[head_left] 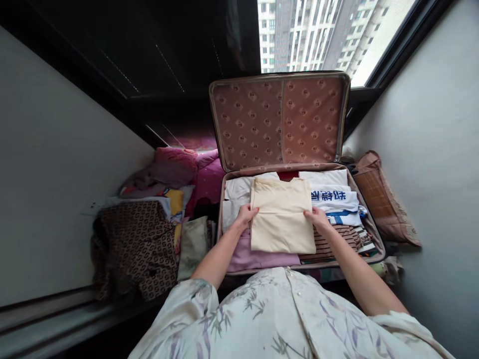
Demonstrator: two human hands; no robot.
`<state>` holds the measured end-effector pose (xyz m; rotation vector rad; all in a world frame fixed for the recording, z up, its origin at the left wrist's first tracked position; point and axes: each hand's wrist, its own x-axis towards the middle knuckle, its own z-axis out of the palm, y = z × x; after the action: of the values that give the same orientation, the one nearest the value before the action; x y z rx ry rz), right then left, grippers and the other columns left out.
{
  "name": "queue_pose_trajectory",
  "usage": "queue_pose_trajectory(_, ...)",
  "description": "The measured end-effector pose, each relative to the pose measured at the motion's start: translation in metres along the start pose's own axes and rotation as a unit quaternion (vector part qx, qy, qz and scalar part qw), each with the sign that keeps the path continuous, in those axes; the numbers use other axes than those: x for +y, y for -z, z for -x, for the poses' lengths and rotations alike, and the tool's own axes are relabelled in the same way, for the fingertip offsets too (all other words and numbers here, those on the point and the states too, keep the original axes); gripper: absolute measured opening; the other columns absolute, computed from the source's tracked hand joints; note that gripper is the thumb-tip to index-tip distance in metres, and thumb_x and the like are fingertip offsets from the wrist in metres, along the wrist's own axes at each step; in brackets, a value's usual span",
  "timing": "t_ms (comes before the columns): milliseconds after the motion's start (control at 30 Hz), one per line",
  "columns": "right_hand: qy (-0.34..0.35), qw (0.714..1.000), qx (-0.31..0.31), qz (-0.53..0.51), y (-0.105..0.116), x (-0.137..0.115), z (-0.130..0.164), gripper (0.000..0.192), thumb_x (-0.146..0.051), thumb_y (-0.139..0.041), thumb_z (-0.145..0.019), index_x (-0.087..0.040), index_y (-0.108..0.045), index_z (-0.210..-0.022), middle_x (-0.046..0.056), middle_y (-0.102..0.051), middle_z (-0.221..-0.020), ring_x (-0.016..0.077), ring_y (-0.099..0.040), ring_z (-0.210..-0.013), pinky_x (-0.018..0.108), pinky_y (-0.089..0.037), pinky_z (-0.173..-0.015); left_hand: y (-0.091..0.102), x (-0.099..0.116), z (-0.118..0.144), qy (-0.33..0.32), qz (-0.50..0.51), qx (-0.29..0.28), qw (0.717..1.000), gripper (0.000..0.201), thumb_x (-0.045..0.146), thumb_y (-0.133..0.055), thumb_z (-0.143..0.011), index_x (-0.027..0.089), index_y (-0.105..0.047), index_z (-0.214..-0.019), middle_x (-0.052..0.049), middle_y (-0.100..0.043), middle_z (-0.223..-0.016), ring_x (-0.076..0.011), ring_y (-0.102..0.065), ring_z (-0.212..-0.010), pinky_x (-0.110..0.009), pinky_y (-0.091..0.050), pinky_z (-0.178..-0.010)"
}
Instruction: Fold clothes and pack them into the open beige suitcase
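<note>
Left hand [245,215] and right hand [317,218] gripped opposite edges of a folded cream garment [282,215] in the open suitcase [374,230]; clothes beneath lay mostly hidden.

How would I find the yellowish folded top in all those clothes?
Look in the open brown suitcase under the window. The plain cream folded garment lies in the middle on top, between both hands; its neighbours are white with blue print, striped, or lilac.

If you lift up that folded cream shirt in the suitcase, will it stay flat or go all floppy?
Probably floppy: the folded cream cloth garment is thin and soft, so its edges would likely droop. It looks light, since it barely presses the clothes beneath. With the left hand and right hand at opposite sides, the fold may hold.
</note>
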<state>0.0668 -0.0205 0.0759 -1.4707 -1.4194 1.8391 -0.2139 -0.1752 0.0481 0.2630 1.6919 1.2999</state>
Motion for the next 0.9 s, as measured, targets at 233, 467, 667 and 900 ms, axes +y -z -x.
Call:
queue_pose_trajectory(233, 0.087, 0.996, 0.024, -0.006, 0.012, -0.038, 0.044, 0.092, -0.050, -0.079, -0.066, -0.020, -0.044, -0.146, 0.004, -0.077, -0.083, 0.0231, -0.070, -0.067, 0.033, -0.057, -0.061, 0.006, 0.039, 0.042, -0.093, 0.047, -0.002, 0.995, 0.087, 0.026, -0.086, -0.062, 0.014, -0.050, -0.141, -0.003, -0.075, -0.079, -0.0148, -0.068, -0.065, -0.023, -0.054, -0.066)
queue_pose_trajectory(467, 0.282, 0.947, 0.038, 0.150, 0.046, -0.085, 0.097, 0.046, -0.046, -0.073, -0.080, -0.023, -0.073, -0.120, 0.008, -0.074, -0.121, 0.0274, -0.069, -0.110, 0.042, -0.054, -0.100, 0.009, 0.097, 0.100, -0.202, -0.078, -0.079, 0.973, 0.063, 0.015, -0.081, -0.066, 0.015, -0.070, -0.128, -0.009, -0.074, -0.115, -0.0216, -0.068, -0.103, -0.027, -0.053, -0.089)
queue_pose_trajectory(667, 0.422, 0.818, 0.153, 0.360, 0.068, -0.104, 0.088, 0.024, -0.037, -0.061, -0.091, -0.023, -0.074, -0.106, 0.008, -0.076, -0.104, 0.0259, -0.070, -0.096, 0.041, -0.056, -0.092, -0.016, 0.115, 0.097, -0.402, -0.339, 0.036, 0.850, 0.014, 0.011, -0.071, -0.081, 0.018, -0.077, -0.091, -0.004, -0.066, -0.086, -0.0181, -0.062, -0.082, -0.029, -0.051, -0.080)
queue_pose_trajectory(900, 0.503, 0.709, 0.194, 0.455, 0.109, -0.122, 0.080, 0.017, -0.026, -0.055, -0.094, -0.022, -0.068, -0.103, 0.010, -0.066, -0.106, 0.0259, -0.058, -0.104, 0.040, -0.052, -0.091, -0.043, 0.136, 0.105, -0.562, -0.393, 0.088, 0.723, 0.008, 0.022, -0.065, -0.091, 0.020, -0.073, -0.090, -0.010, -0.062, -0.115, -0.0259, -0.053, -0.110, -0.041, -0.047, -0.098)
